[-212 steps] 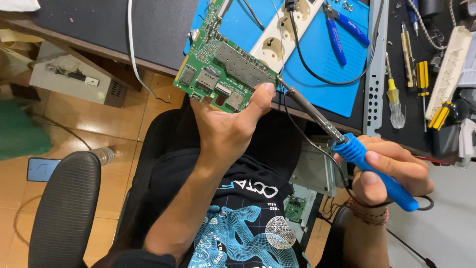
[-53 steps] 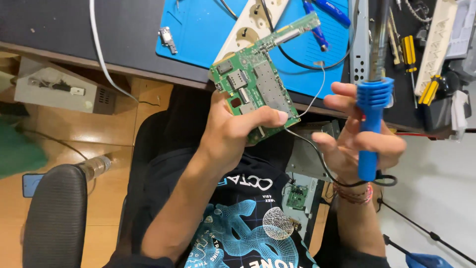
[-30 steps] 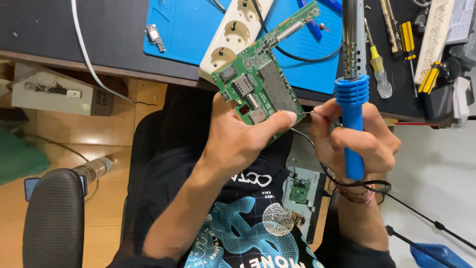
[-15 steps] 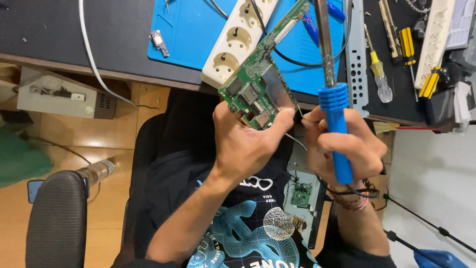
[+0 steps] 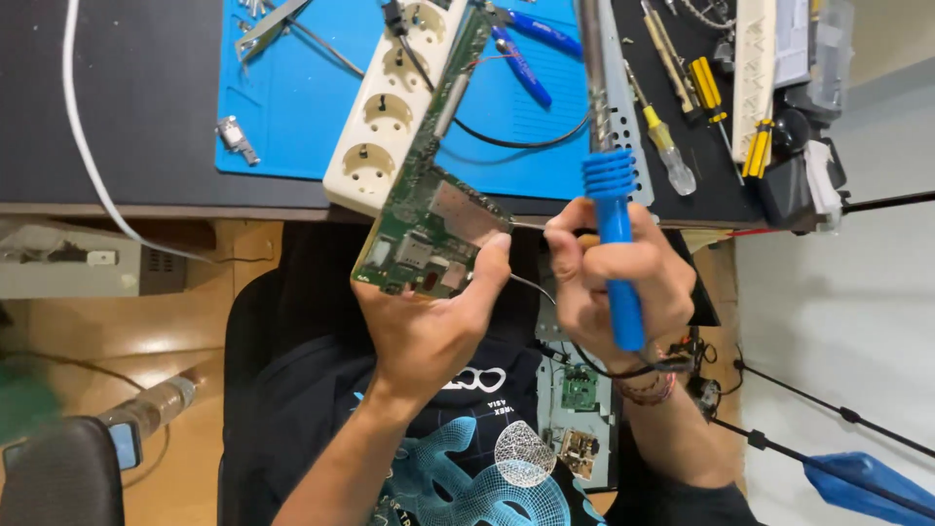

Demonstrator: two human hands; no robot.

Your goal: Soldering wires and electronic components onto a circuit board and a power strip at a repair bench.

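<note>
The left hand (image 5: 429,326) is gripping a green circuit board (image 5: 429,229), tilting it above the lap at the desk's (image 5: 127,117) edge, while the right hand (image 5: 609,278) is clutching a blue-handled soldering iron (image 5: 614,224) just beside it.

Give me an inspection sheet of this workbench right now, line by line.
Surface: dark desk with a blue mat.
Job's things: green circuit board and blue-handled soldering iron, shaft pointing up.
Clutter: white power strip, blue pliers, yellow screwdrivers, metal clip.
Grippers: left hand holds the board; right hand wraps the iron, fingers closed.
Cables: white cable across the desk; black cord on the mat.
Surroundings: wooden floor, chair back, small boards on the lap.
</note>
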